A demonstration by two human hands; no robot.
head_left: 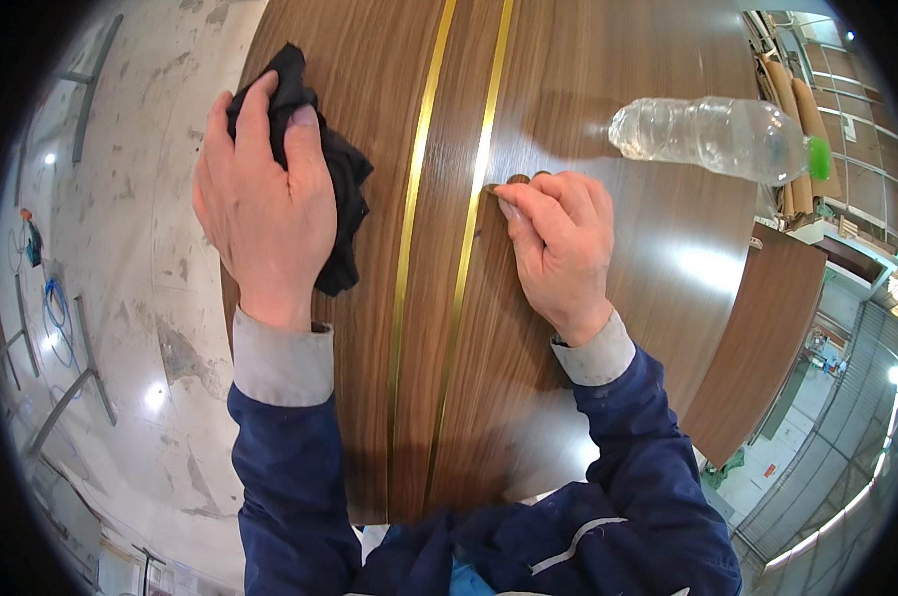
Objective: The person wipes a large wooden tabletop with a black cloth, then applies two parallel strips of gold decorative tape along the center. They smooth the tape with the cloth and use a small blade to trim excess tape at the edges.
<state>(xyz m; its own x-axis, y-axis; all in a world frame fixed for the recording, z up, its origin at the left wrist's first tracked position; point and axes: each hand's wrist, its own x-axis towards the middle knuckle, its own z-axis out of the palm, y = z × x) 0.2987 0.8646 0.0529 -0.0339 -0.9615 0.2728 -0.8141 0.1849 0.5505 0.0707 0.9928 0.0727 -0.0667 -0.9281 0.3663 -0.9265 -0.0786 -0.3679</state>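
Under my left hand (270,189) is a bunched black cloth (342,189), gripped between thumb and fingers on the left part of a brown wood-grain panel (370,60). Two narrow gold strips (427,109) run lengthwise down the panel, to the right of the cloth. My right hand (563,233) is closed, thumb and forefinger pinched together close to the right-hand gold strip (491,109). Whatever those fingertips hold, if anything, is too small to make out. Beyond that hand, to the right, is a clear plastic bottle (707,134) with a green cap (819,157).
Another brown board (757,338) lies lower, past the panel's right edge. Brown sheets (792,109) lean at the far right. On the scuffed pale floor (171,248) at left are grey metal frames (89,338) and a blue hose (57,303).
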